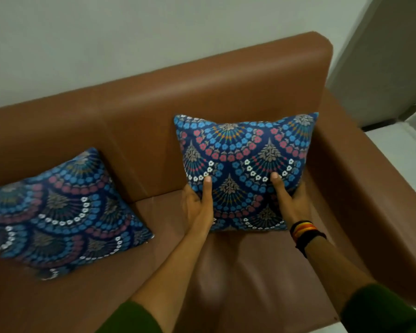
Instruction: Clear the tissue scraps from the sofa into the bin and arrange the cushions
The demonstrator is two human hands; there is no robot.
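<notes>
Upright, the cushion (244,169) sits clamped between left hand (198,207) and right hand (291,203).

Left hand (197,207) and right hand (289,200) clasping, thumbs forward, fingers apparently hidden

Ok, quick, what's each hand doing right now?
Left hand: closed on the upright blue floral-patterned square cushion, lower left edge.
Right hand: closed on the same cushion, lower right edge.
</notes>
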